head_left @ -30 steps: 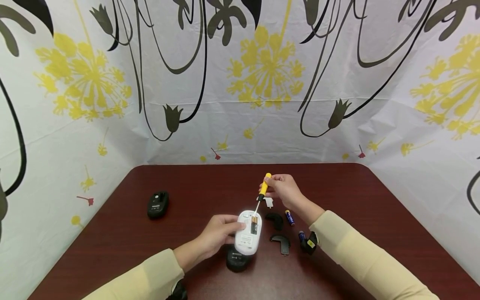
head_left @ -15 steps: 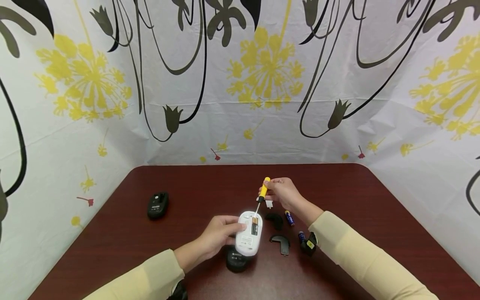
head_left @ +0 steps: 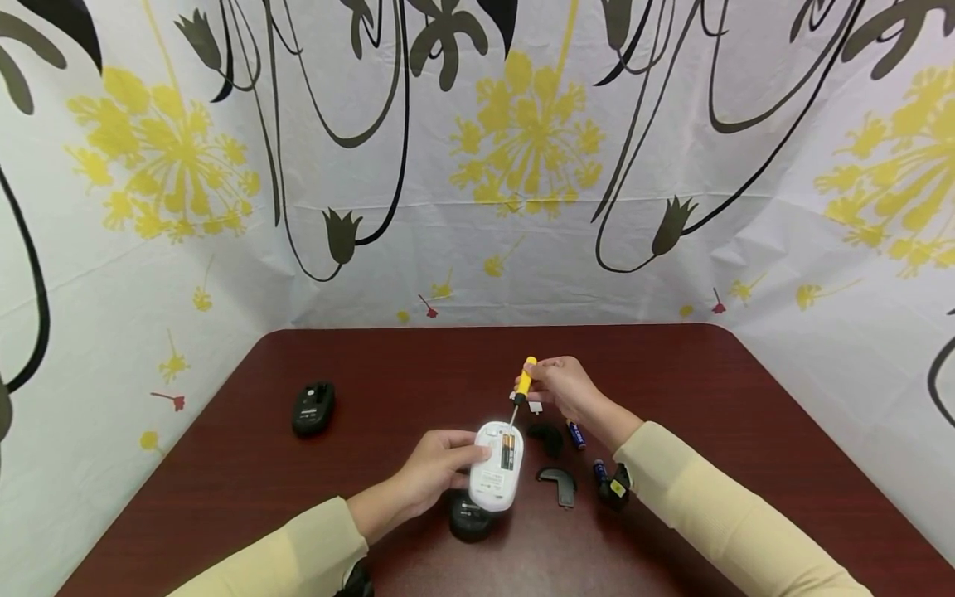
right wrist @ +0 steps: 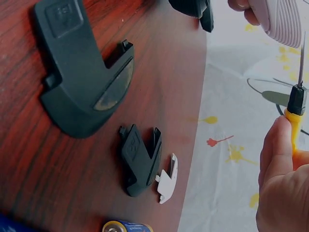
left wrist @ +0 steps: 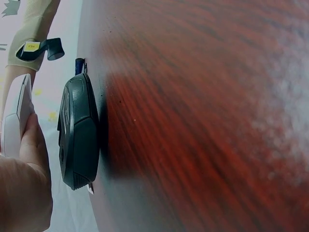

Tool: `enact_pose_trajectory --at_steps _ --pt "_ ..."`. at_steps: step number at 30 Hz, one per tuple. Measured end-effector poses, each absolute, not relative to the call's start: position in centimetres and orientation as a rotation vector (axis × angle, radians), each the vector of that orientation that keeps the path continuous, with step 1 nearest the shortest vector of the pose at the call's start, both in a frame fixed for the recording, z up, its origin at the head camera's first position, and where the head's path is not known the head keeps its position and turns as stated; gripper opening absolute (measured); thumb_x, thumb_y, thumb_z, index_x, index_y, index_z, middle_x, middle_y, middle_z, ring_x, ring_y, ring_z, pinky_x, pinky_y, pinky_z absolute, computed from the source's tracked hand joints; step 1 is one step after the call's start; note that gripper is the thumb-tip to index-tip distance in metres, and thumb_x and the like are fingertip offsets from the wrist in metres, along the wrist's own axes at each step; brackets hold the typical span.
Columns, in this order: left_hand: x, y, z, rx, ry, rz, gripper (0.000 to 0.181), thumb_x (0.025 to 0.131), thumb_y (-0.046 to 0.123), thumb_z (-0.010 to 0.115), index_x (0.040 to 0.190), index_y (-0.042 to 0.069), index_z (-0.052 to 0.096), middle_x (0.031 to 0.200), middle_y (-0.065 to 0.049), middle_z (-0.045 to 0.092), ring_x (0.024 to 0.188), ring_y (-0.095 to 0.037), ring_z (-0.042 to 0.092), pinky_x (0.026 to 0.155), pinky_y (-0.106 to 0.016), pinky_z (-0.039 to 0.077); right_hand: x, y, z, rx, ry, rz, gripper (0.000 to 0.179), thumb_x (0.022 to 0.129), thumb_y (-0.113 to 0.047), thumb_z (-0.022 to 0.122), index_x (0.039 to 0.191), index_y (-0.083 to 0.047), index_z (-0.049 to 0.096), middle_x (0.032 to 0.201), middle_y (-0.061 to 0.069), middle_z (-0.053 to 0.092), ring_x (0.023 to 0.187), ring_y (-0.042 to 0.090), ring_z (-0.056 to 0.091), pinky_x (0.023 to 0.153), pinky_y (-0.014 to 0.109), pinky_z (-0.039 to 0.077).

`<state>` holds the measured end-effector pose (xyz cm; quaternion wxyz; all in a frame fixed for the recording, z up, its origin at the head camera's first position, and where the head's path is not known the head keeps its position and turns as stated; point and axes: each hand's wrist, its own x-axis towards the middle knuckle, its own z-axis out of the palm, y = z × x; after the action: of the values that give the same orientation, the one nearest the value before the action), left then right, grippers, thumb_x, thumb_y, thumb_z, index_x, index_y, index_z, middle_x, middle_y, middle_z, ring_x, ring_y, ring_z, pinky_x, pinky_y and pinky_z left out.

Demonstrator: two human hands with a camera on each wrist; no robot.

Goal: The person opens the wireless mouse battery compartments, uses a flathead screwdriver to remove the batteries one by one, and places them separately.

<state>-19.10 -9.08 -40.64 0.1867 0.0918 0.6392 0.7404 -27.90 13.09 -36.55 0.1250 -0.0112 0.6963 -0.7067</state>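
My left hand point(head_left: 433, 466) holds a white computer mouse point(head_left: 492, 491), its underside facing up, with thumb on the near edge. The battery bay is uncovered, and a battery point(head_left: 508, 453) lies in it. In my right hand point(head_left: 569, 388) is a small screwdriver point(head_left: 525, 381) with a yellow handle, pinched between thumb and fingers. The screwdriver points down, its tip at the bay's far end; exact contact cannot be made out. In the left wrist view, a black mouse point(left wrist: 79, 130) lies on the table beside the raised white mouse point(left wrist: 17, 113).
Another black mouse point(head_left: 314, 409) lies at the table's left. Right of the white mouse are two black battery covers, the nearer cover point(head_left: 564, 487) and the farther cover point(right wrist: 140, 162), plus a white cover point(right wrist: 167, 180). Two blue batteries lie nearby, including one battery point(head_left: 576, 434).
My right hand and the screwdriver have come down and slightly toward me. The white mouse has shifted very slightly nearer, still in my left hand.
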Motion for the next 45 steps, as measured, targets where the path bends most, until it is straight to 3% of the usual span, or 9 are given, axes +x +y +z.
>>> enact_pose_trajectory --at_steps 29,45 --pt "-19.2 -9.1 -40.8 0.269 1.777 2.090 0.036 0.090 0.005 0.063 0.119 -0.016 0.058 0.098 -0.016 0.069 0.084 -0.022 0.068 0.074 -0.039 0.058 -28.1 12.7 -37.6 0.003 1.900 -2.059 0.040 0.101 -0.005 0.047 0.129 0.024 0.041 0.081 0.013 0.067 0.067 0.012 0.067 0.063 0.020 0.056" --pt "-19.5 -9.1 -40.5 0.263 1.755 2.094 0.037 0.091 0.005 0.063 0.121 -0.016 0.057 0.102 -0.018 0.068 0.087 -0.023 0.067 0.076 -0.041 0.058 -28.2 13.0 -35.9 0.021 1.866 -2.153 0.037 0.102 -0.008 0.048 0.127 0.019 0.044 0.092 0.016 0.066 0.078 0.016 0.068 0.071 0.024 0.057"
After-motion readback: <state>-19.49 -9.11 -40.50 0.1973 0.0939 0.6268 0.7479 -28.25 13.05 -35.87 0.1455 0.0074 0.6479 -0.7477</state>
